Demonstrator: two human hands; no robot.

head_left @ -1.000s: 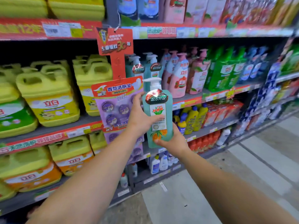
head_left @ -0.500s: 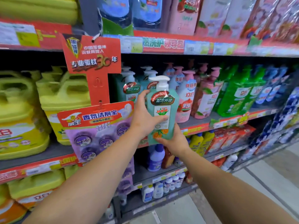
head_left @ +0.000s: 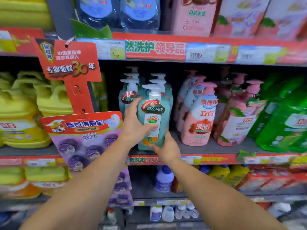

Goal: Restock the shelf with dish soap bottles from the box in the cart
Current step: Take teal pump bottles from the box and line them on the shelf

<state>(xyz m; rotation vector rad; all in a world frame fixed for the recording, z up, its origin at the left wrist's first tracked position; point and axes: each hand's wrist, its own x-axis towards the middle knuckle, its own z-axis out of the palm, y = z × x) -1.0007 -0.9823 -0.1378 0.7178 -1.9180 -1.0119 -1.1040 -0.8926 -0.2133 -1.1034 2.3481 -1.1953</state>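
Head view: both bare arms reach forward to the shelf (head_left: pixel 207 149), meeting on one teal bottle (head_left: pixel 153 120) with a white pump top. The bottle stands upright at the front edge of the shelf, its base at or just above the board; contact with the board cannot be told. Left hand (head_left: pixel 135 125) wraps the bottle's left side, thumb across the label, fingers curled round toward the back. Right hand (head_left: pixel 166 150) grips the bottle low on its right side, thumb pressed against the lower front by the orange fruit print. Both hands clamped on the same bottle, the two hands close together, nearly touching. Directly behind the bottle, more teal pump bottles (head_left: pixel 131 90) stand in rows going back into the shelf. Right of the bottle, a group of pink bottles (head_left: pixel 201 118) stands upright, the nearest just beside it with a narrow gap. Further right of the bottle, green bottles (head_left: pixel 285 120), blurred. Left of the bottle, a red hanging strip (head_left: pixel 69 63) carries a purple blister pack (head_left: pixel 83 140), which overlaps the left forearm's line. Further left of the bottle, yellow jugs (head_left: pixel 21 110) on the same level. Below the bottle, a lower shelf holds a small purple bottle (head_left: pixel 163 179) and yellow ones. Above the bottle, a red price rail (head_left: pixel 156 48) with labels.
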